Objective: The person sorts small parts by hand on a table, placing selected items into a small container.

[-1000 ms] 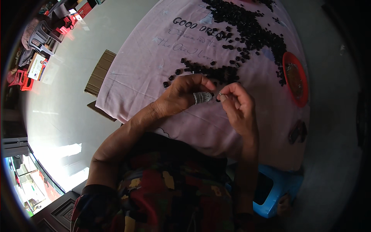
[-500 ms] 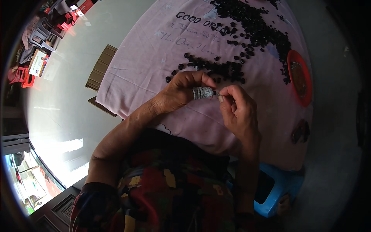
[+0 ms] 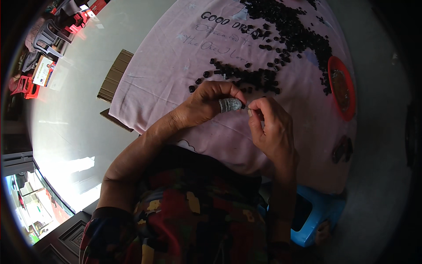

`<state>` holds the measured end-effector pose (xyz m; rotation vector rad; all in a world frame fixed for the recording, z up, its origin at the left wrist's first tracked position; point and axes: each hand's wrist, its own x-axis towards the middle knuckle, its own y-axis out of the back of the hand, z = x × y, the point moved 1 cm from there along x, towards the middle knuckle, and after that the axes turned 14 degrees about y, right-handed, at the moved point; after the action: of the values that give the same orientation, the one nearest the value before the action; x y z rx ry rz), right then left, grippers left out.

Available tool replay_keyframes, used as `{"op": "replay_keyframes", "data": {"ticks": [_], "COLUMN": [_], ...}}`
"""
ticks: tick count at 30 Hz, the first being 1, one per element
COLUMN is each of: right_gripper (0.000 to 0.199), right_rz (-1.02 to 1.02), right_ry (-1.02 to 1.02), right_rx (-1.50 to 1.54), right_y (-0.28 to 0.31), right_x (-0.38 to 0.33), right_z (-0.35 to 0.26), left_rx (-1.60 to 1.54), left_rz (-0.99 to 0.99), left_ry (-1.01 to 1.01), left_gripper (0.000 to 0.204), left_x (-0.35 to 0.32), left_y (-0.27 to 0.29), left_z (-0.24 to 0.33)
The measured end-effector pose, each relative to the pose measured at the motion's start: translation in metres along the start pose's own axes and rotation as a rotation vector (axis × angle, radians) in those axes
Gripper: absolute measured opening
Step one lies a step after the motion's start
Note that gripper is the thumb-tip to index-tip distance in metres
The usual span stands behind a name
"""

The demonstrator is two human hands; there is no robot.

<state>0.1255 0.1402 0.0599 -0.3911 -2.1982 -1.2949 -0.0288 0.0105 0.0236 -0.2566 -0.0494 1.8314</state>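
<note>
My left hand (image 3: 203, 104) is closed in a pinch over the near part of the pink cloth (image 3: 176, 75). A grey speckled wrap (image 3: 230, 104) covers its thumb. Between thumb and forefinger sits a small black piece (image 3: 243, 106), mostly hidden by the fingertips. Just to the right, my right hand (image 3: 274, 130) pinches something thin and tiny against that piece; its kind is too small to make out. Beyond both hands lies a loose cluster of small black plastic pieces (image 3: 255, 78).
A larger heap of black pieces (image 3: 292, 33) spreads over the far right of the cloth. A red plate (image 3: 351, 112) with small bits in it stands at the right edge, with a dark object (image 3: 342, 148) nearer me. A blue stool (image 3: 323, 215) is lower right; cardboard (image 3: 115, 77) lies left.
My right fingertips have shifted slightly left, and its other fingers have curled in. The left hand stays nearly in place, its wrapped thumb turned a little.
</note>
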Motion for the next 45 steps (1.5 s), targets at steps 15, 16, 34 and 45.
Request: {"op": "replay_keyframes", "data": {"ticks": [15,16,34,45], "right_gripper": [0.018,0.020,0.017,0.015], "right_rz": [-0.068,-0.035,0.312,0.422], "right_ry": [-0.009,-0.070,-0.489,-0.515], "right_rx": [-0.017,0.076,0.561,0.603], "right_y": [-0.009,-0.008,-0.017,-0.017], "right_x": [-0.002,-0.003,-0.015,-0.020], "right_z": [-0.010,-0.014,0.022,0.022], "left_rx": [0.212,0.173,0.963,1.098], "left_rz": [0.126,0.134,0.570,0.531], "left_ry": [-0.112,-0.070,-0.179,-0.051], "left_gripper": [0.013,0.013,0.026,0.026], "left_x": [-0.012,-0.017,-0.001,0.013], "left_y": [-0.005,-0.009,0.016,0.005], "left_z": [-0.008,-0.006,0.008,0.018]}}
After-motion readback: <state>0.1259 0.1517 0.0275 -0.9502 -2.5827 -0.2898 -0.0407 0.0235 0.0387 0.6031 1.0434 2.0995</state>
